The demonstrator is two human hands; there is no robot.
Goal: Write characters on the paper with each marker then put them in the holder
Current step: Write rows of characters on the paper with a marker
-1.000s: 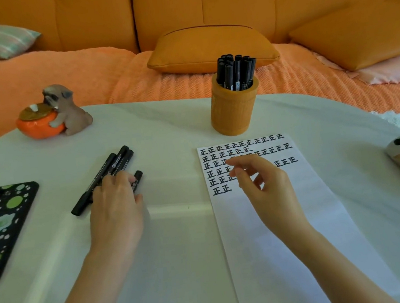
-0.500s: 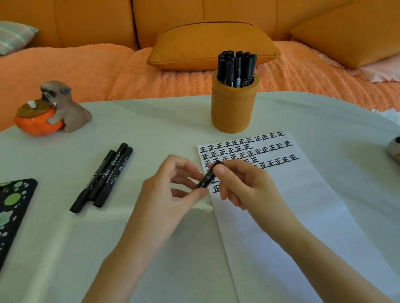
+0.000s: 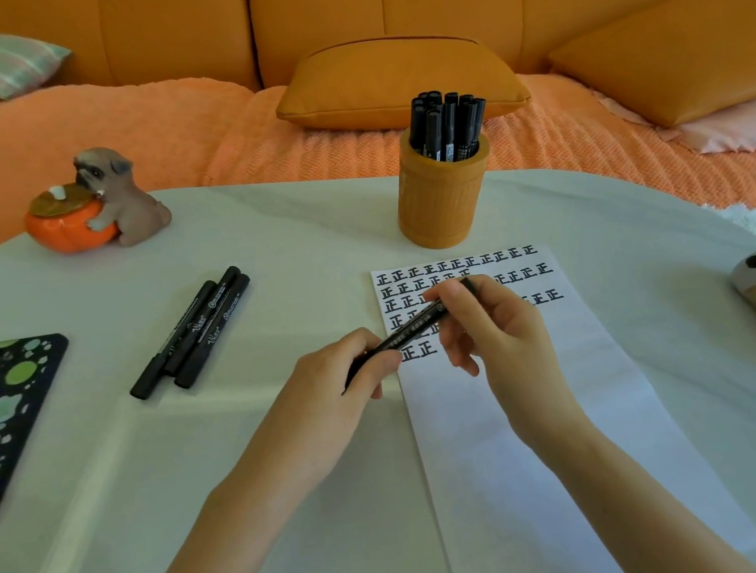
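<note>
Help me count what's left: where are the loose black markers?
In the head view, the loose black markers lie side by side on the left half of the white table, between the spotted black phone case and the white paper sheet.

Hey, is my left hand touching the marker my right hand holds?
Touching. The head view shows the left hand gripping the marker at its lower end, while the right hand pinches its upper part.

White table (image 3: 314, 227) bears paper (image 3: 543, 409); holder (image 3: 443, 195); three loose markers (image 3: 190, 334); phone (image 3: 3, 419) at left edge; pug figurine (image 3: 120, 201).
</note>
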